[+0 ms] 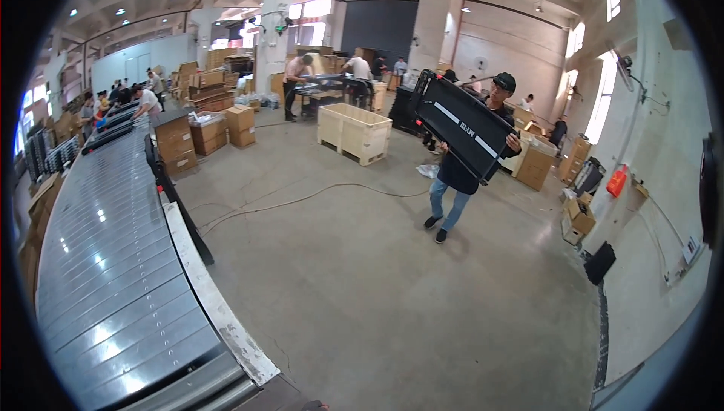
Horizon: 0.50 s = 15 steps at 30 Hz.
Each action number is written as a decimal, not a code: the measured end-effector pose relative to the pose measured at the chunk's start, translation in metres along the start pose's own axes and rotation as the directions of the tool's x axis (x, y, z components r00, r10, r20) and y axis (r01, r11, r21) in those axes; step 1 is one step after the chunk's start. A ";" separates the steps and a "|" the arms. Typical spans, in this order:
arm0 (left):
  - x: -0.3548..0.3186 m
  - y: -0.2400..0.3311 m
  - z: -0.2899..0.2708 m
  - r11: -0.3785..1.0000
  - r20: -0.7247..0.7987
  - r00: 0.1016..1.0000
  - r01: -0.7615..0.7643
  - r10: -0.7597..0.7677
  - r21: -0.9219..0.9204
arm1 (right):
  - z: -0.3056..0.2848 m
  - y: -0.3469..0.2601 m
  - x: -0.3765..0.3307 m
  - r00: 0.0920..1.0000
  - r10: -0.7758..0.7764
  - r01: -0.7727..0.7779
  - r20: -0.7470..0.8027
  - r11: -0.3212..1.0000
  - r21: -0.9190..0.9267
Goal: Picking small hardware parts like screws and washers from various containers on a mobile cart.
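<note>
White lettering (467, 130) marks the long black panel (452, 134).

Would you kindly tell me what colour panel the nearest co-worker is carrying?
The panel is mostly black with white markings; head view is clearest.

over the grey floor (377, 298) a hand could pass; at left the metal conveyor (113, 253) blocks, and ahead a person (455, 176) with a black panel (466, 138).

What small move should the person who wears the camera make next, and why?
Probably wait and leave the worker some room. The worker faces the camera, holding a large black panel tilted in front of the body, which may limit sight of the floor; the metal conveyor takes up the left side.
</note>
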<state>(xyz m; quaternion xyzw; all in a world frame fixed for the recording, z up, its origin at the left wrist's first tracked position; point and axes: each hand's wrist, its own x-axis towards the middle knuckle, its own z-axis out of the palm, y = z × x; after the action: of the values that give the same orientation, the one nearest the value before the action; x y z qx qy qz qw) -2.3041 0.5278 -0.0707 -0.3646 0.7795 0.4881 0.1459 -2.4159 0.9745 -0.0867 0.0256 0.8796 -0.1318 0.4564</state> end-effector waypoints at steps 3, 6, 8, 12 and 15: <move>-0.012 0.002 0.062 0.876 -0.235 0.968 0.040 0.085 0.481 | -0.030 0.039 0.023 0.993 -0.112 0.106 -0.049 0.989 -0.106; -0.013 -0.039 0.111 0.789 -0.230 0.970 0.076 0.083 0.610 | -0.101 -0.003 -0.021 0.992 -0.071 0.074 -0.107 0.997 0.032; -0.005 -0.030 0.133 0.860 -0.079 0.994 -0.023 0.074 0.510 | -0.111 0.039 0.026 0.978 -0.130 0.175 -0.161 0.935 0.307; -0.038 -0.003 0.191 0.940 -0.375 0.923 -0.199 0.084 -0.279 | -0.148 0.055 0.064 0.971 -0.187 0.237 -0.147 0.702 0.672; -0.062 0.048 0.178 0.822 -0.239 0.967 -0.062 -0.092 -0.566 | -0.179 0.028 0.040 0.965 -0.260 0.247 -0.021 0.883 0.400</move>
<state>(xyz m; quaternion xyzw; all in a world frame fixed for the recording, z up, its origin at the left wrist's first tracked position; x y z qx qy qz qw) -2.3184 0.7210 -0.0885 -0.4574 0.6075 0.6459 -0.0671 -2.5777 1.0441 -0.0267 0.0009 0.8220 -0.3674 0.4351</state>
